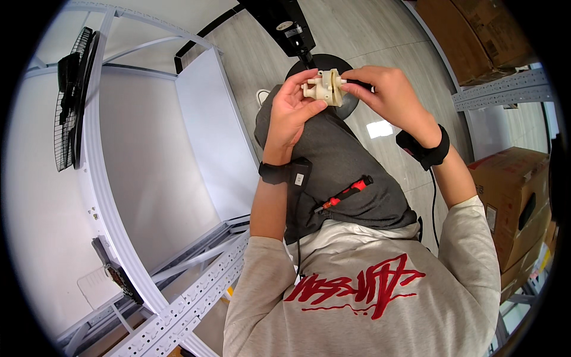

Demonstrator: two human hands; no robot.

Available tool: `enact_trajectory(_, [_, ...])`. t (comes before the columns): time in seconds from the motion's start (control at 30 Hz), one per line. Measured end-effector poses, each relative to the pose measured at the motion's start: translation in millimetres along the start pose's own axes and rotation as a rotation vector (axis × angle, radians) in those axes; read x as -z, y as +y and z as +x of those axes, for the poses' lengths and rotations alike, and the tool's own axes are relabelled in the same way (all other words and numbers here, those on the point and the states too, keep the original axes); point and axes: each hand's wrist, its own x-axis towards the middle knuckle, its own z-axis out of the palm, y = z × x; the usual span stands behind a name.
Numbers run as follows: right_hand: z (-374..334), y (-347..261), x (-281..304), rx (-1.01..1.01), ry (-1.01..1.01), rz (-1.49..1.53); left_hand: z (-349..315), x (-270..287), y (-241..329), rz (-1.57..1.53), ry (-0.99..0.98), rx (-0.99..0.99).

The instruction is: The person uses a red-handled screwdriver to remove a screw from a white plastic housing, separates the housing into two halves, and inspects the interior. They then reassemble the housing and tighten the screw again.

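Above my lap, my left hand (297, 110) is closed round a cream plastic housing (324, 89) with short round stubs on its left side. The thumb lies along its lower edge and the fingers are behind it. From the right, my right hand (383, 92) pinches a short black rod-like piece (364, 85) that meets the housing's right side. Its fingertips touch the housing there, and part of the black piece is hidden by the fingers. A red and black screwdriver (345, 194) lies across my grey trousers, apart from both hands.
A black stand with a round base (342, 113) stands on the tiled floor beyond my hands. At left rises a white metal shelf (148, 149) holding a black wire fan grille (72, 101). Cardboard boxes (514, 196) are stacked at right. A cable (433, 208) hangs from my right wrist strap.
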Motion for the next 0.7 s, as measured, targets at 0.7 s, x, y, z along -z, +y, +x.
enact_trajectory(0.7, [0, -6, -5, -0.067, 0.038, 0.01, 2, 0, -3, -0.065, 0.006, -0.023])
